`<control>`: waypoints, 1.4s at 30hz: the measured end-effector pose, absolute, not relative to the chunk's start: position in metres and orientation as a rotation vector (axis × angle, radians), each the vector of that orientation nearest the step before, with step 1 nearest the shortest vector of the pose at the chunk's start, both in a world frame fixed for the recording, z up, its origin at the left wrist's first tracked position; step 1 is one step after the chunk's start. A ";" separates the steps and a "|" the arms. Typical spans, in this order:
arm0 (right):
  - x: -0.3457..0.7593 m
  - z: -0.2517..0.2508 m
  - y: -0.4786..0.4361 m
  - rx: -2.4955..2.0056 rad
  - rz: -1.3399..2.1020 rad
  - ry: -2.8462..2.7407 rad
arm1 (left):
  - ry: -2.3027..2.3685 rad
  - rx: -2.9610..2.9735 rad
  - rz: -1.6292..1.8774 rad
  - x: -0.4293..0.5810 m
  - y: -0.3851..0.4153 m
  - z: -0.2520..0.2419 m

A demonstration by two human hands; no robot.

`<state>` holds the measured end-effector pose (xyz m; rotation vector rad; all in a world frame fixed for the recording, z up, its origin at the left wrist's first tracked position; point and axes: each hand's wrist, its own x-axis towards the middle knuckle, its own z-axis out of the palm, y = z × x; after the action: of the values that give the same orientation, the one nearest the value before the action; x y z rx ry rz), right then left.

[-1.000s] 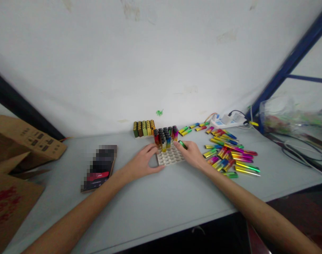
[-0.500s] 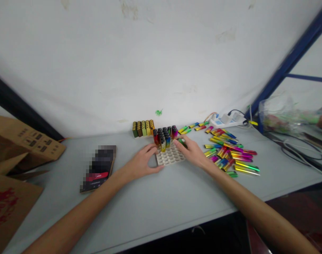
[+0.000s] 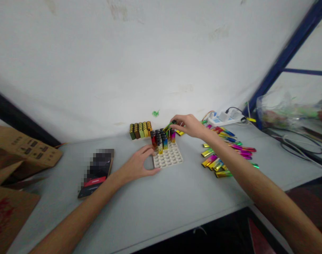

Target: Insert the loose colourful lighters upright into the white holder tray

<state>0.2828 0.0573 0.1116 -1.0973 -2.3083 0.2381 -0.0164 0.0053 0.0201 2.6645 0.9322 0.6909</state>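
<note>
A white tray with round holes (image 3: 169, 159) lies on the grey table (image 3: 161, 201). Several colourful lighters (image 3: 161, 137) stand upright in its far rows. My left hand (image 3: 138, 163) rests against the tray's left edge with the fingers curled round it. My right hand (image 3: 189, 125) is raised above the tray's far right corner and pinches a green lighter (image 3: 169, 126), which is tilted over the standing ones. A heap of loose rainbow-coloured lighters (image 3: 224, 153) lies to the right of the tray, partly hidden by my right forearm.
A row of olive, green and orange lighters (image 3: 140, 129) stands by the wall behind the tray. A phone (image 3: 97, 172) lies to the left, cardboard boxes (image 3: 20, 155) further left. A white power strip (image 3: 225, 118), cables, a plastic bag (image 3: 285, 113) and a blue frame are at the right.
My right hand lifted from the table beside the tray and carried the green lighter up over the far rows. The left hand stayed at the tray. The view shifted slightly.
</note>
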 end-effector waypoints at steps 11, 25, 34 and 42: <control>0.278 0.113 0.074 -0.989 0.030 -2.662 | 0.927 2.669 0.697 -0.015 0.003 0.022; 0.258 0.109 0.092 -1.117 -0.001 -2.792 | 0.911 2.664 0.722 -0.015 0.002 0.021; 0.286 0.127 0.085 -0.967 0.109 -2.533 | 0.918 2.665 0.735 -0.014 0.002 0.020; 0.348 0.089 0.118 -1.444 -0.016 -2.564 | 0.908 2.670 0.745 -0.015 0.002 0.018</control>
<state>0.3485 0.1175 0.0892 -1.4441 -2.5636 -0.0163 -0.0152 0.0023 0.0183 2.6698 0.9077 0.7452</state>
